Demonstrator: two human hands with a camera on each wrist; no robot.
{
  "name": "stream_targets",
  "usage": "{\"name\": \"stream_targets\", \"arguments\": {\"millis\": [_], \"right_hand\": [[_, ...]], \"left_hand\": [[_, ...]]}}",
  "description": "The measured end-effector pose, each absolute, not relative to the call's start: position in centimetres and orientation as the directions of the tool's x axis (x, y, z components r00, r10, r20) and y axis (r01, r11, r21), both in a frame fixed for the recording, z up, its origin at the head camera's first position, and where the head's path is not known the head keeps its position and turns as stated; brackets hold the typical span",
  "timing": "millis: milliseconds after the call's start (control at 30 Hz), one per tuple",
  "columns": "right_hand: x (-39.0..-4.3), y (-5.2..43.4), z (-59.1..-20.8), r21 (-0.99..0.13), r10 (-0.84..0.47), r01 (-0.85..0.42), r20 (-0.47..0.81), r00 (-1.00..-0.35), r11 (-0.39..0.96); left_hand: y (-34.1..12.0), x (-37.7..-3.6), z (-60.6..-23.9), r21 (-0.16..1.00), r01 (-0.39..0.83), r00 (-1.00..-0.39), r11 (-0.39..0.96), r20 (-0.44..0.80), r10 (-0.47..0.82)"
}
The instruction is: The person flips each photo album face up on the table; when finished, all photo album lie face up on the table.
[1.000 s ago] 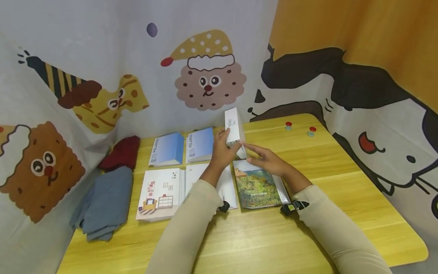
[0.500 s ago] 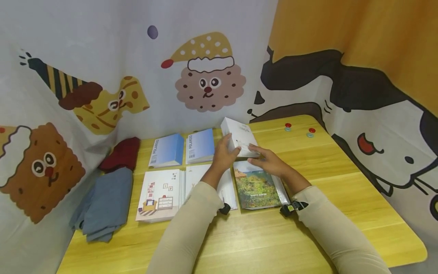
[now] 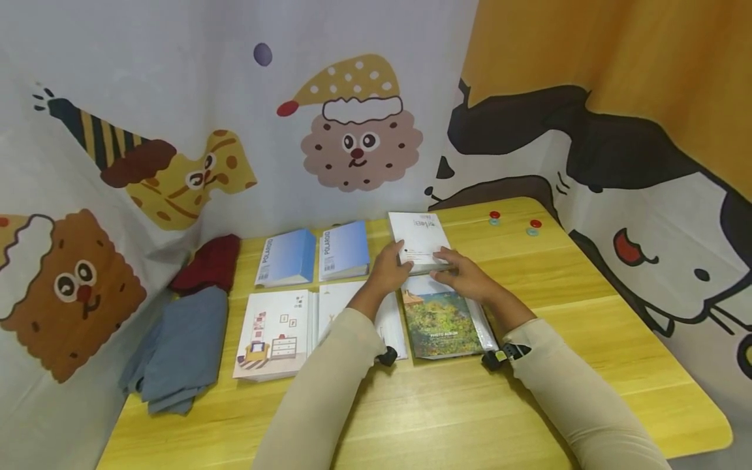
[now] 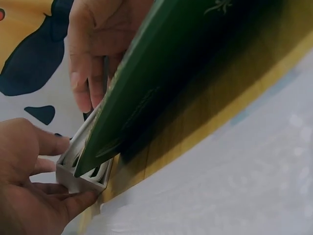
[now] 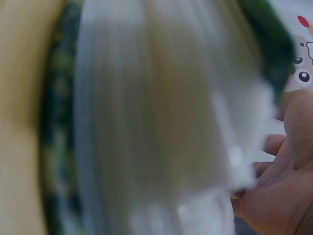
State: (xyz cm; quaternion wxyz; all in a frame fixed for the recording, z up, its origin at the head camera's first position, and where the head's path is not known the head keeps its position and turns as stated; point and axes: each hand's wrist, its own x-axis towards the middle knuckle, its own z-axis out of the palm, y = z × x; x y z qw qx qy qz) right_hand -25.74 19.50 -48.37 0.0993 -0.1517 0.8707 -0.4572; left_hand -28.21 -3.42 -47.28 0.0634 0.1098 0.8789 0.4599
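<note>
Two hands steady a white photo album [image 3: 420, 241] at the far middle of the yellow bench [image 3: 587, 339], just beyond a landscape-cover album [image 3: 443, 320]. The left hand [image 3: 389, 266] curls its grip round the album's near left corner; the right hand [image 3: 464, 277] pinches the near right edge. From the left wrist view the white album [image 4: 83, 171] shows stiff covers and loose plastic sleeves between them, so it likely handles rigid, fairly light and smooth, best taken by both covers near the spine. Two blue albums [image 3: 314, 254] lie close on the left; open bench lies to the right, toward two red-capped pins [image 3: 514, 222].
</note>
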Motion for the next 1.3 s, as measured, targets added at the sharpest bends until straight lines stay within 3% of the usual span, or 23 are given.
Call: {"name": "stream_targets", "arguments": {"millis": [467, 800, 1033, 1300], "right_hand": [[-25.8, 19.9, -48.3, -0.815, -0.349, -0.169, -0.043, -0.936, 0.553], [-24.8, 18.6, -44.8, -0.844, -0.362, -0.21, 0.021, -0.932, 0.493], [-24.7, 14.1, -43.8, -0.88, -0.482, -0.291, 0.083, -0.872, 0.374], [-24.9, 9.1, -44.1, -0.903, -0.563, -0.273, 0.042, -0.825, 0.332]], "left_hand": [[-4.0, -27.5, -46.9, 0.796, 0.138, -0.951, 0.589, -0.058, 0.302], [-8.2, -27.5, -43.9, 0.759, 0.23, -0.954, 0.61, 0.051, 0.296], [-13.5, -28.1, -42.6, 0.733, 0.154, -0.97, 0.662, -0.015, 0.242], [-16.7, -28.6, -43.5, 0.697, 0.035, -0.971, 0.716, -0.146, 0.19]]}}
